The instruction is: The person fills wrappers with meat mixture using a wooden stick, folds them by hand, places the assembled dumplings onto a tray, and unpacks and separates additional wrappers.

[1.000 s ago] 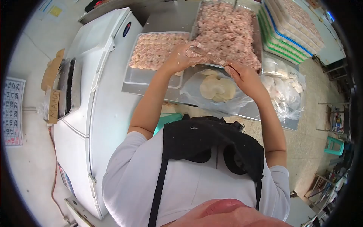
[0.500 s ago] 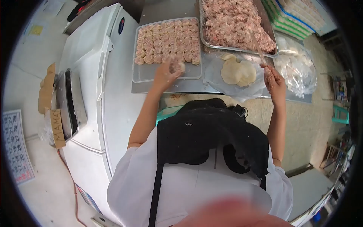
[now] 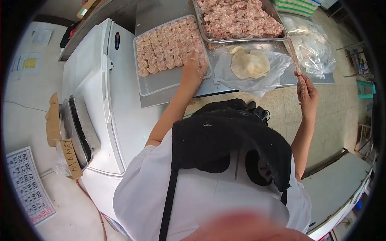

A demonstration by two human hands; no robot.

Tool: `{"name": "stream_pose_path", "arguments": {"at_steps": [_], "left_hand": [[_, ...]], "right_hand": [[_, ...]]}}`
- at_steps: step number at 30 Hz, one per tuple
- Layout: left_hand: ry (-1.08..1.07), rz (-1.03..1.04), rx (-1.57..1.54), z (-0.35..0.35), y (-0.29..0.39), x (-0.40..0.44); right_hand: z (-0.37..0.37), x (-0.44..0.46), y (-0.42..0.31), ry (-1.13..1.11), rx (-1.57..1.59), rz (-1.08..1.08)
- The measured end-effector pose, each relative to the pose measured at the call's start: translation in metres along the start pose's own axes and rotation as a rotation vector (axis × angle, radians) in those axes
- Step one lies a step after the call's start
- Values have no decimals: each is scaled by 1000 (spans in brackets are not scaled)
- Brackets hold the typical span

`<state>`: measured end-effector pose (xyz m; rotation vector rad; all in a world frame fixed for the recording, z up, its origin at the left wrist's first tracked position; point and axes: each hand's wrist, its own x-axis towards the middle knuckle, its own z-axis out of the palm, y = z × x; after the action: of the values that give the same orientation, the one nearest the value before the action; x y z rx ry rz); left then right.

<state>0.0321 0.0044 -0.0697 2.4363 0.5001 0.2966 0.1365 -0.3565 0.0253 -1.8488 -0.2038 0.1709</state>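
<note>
My left hand [image 3: 193, 74] is down at the right front of a clear plastic tray [image 3: 155, 86], its fingers closed around a dumpling that they mostly hide. Rows of open-topped meat dumplings [image 3: 165, 46] fill the back of that tray. My right hand [image 3: 306, 91] grips a long, thin spatula [image 3: 294, 56] smeared with meat, held upright beyond the table's front edge. Between my hands, round dumpling wrappers [image 3: 250, 64] lie on a plastic sheet [image 3: 274, 64]. Behind them stands a metal tray [image 3: 249, 40] heaped with ground meat filling [image 3: 237, 20].
Clear plastic bags [image 3: 311, 50] of pale contents lie at the table's right end. Green-edged stacked trays [image 3: 295, 7] stand behind them. A white refrigerator [image 3: 86, 80] adjoins the table on the left, and metal trays [image 3: 82, 128] lean beside it.
My left hand has carried the dumpling rightward to the tray's right front. My right hand has shifted right and slightly down with the spatula. The camera view has turned a little.
</note>
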Motion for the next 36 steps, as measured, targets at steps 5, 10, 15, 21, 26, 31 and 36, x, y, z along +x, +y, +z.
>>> {"name": "stream_pose_path", "arguments": {"at_steps": [5,10,15,21,26,31,36], "left_hand": [[34,113,26,-1,-9,0],[-147,-60,49,-18,-10,-2],[-171,-61,38,-22,15,13],[-5,94,110,-1,-19,18],[-71,54,100,-11,-15,11],[-61,33,145,-5,-20,16],[-158,116,78,-26,-25,7]], "right_hand": [[-6,-2,13,-18,59,-19],[2,1,9,2,74,-17],[4,-3,7,27,59,-59],[1,-12,-3,59,11,-10],[7,-12,-6,47,10,22],[19,-4,-8,-27,-40,-43],[12,32,-11,-187,-124,61]]}}
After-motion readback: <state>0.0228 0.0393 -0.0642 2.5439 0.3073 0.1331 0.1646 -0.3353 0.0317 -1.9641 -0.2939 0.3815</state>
